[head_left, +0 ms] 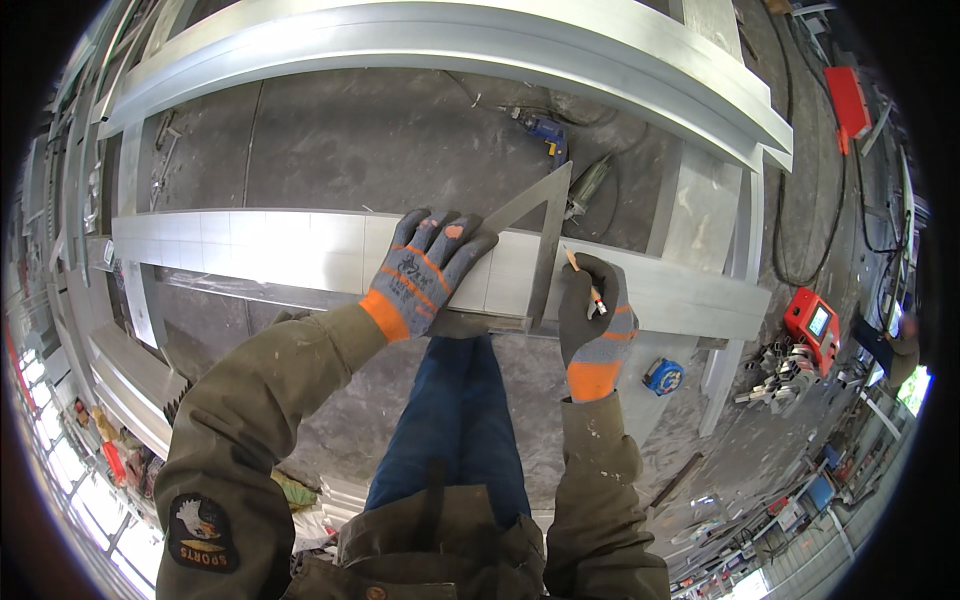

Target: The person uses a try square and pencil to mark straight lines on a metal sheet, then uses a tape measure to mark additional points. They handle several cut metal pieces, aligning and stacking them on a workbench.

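Observation:
A long flat silver metal bar [270, 238] lies across in front of me, with thin cross lines marked along it. On top of it rests a metal triangle square [547, 250], one straight edge running across the bar and its tip pointing past the far side. My left hand [432, 265], in a grey and orange glove, presses the square down, fingers bent over it toward the bar's far edge. Just right of the square, my gloved right hand [597, 310] pinches a pencil [597, 298]. The pencil's point is close to the square's edge, but contact with the metal cannot be made out.
Beyond the bar, a blue power drill [547, 132] and a grey-green power tool [590, 188] lie on the floor. A blue tape measure [662, 376] sits near my right wrist. Farther right are a red device with a screen [815, 325] and metal offcuts [785, 372]. A large beam [420, 48] spans the far side.

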The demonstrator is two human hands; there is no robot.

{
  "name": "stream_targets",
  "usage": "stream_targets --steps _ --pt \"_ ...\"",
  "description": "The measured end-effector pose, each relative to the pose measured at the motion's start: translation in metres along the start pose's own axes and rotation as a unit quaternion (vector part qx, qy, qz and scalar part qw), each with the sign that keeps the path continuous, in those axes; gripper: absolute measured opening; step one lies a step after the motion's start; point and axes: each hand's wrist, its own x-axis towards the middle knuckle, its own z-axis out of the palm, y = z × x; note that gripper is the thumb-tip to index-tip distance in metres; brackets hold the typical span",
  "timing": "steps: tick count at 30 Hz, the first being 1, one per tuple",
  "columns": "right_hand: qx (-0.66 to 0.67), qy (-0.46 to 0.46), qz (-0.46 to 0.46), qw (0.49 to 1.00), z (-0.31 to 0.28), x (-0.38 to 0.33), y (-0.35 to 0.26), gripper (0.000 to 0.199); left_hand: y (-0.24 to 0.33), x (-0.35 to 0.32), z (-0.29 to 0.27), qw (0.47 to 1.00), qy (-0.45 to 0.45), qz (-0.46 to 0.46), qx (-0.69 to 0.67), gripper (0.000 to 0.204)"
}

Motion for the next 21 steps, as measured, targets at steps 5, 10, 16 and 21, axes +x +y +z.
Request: stream_targets --steps 5,10,16,21 --pt "-0.034 -0.001 -0.017 0.999 0.006 0.002 0.006 0.015 0.001 0.001 0.0 1.0 -0.008 -0.005 0.005 0.081" --pt "-0.064 0.005 -0.055 0.996 0.008 0.003 0.006 0.016 0.001 0.001 0.002 1.0 -0.011 -0.003 -0.004 0.083" --pt "-0.059 -0.025 -0.05 0.997 0.005 0.007 -0.001 0.012 0.0 0.001 0.005 0.999 0.023 0.009 0.022 0.095" --pt "-0.028 -0.072 -0.038 0.996 -0.007 -0.005 -0.008 0.01 -0.002 0.001 0.009 0.997 0.044 0.022 0.062 0.103"
